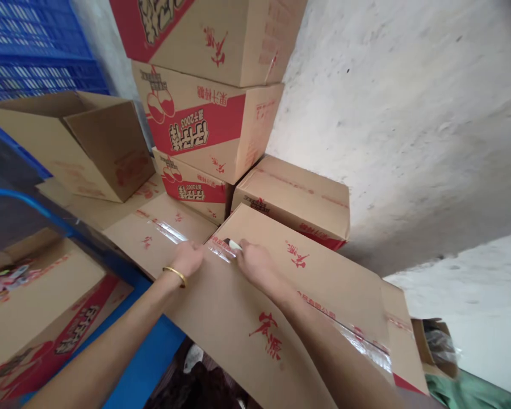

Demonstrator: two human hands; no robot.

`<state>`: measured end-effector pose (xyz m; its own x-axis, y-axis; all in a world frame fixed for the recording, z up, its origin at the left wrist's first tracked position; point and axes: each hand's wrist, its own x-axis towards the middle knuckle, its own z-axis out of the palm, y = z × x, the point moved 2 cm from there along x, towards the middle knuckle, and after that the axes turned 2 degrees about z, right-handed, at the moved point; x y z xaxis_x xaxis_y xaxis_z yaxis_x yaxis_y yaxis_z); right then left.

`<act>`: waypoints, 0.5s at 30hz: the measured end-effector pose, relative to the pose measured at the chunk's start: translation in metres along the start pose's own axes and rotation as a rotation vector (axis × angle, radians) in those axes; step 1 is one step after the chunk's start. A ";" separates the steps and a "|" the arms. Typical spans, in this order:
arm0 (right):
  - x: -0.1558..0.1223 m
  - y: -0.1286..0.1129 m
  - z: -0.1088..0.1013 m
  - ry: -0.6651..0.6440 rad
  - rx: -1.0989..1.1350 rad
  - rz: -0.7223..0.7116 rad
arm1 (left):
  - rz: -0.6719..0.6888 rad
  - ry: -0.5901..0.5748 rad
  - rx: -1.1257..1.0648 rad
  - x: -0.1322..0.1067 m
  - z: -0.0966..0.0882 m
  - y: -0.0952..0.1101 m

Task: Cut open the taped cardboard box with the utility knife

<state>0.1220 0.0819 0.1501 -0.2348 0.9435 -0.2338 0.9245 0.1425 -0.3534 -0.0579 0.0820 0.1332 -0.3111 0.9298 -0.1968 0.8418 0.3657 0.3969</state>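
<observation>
**Cartons marked 宏源: seam under both hands, small pale tool at the tape**

Writing: the near flap of the worked carton bears two large red characters, read as 宏源; a like mark appears on its far flap. A line of small red print follows the seam and is too small to read with confidence. The stacked cartons behind show a red band with dark-outlined lettering, read as 仔仔棒, and the figure 2003, seemingly upside down. Red characters above the band appear to read 果汁棒糖, beside a pair of printed fruits.

Direction: the worked carton's long axis runs obliquely, from the person's far left to the near right, and its taped seam follows that line. The pale tool shows only briefly beyond the grip; its dark end points to the person's left and slightly away.

Location: the worked carton lies directly below both forearms, beside a second taped carton on the left. The tool is at the far end of the seam, next to the clear tape.

Hands: the right hand is closed around the tool. The left hand, a gold bracelet at its wrist, is near the tape; how tightly its fingers are drawn in, and whether they hold anything, I cannot tell.
</observation>
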 end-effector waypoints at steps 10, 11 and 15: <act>0.036 -0.025 0.012 0.026 -0.188 -0.165 | -0.020 0.138 0.036 -0.017 0.022 0.003; 0.039 -0.027 0.013 0.031 -0.210 -0.193 | -0.005 0.193 0.055 -0.018 0.025 0.004; 0.041 -0.030 0.012 0.038 -0.314 -0.290 | 0.041 0.285 0.090 -0.022 0.032 0.005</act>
<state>0.0809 0.1122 0.1399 -0.4930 0.8603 -0.1296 0.8695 0.4824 -0.1056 -0.0328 0.0617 0.1113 -0.3765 0.9227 0.0830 0.8880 0.3339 0.3161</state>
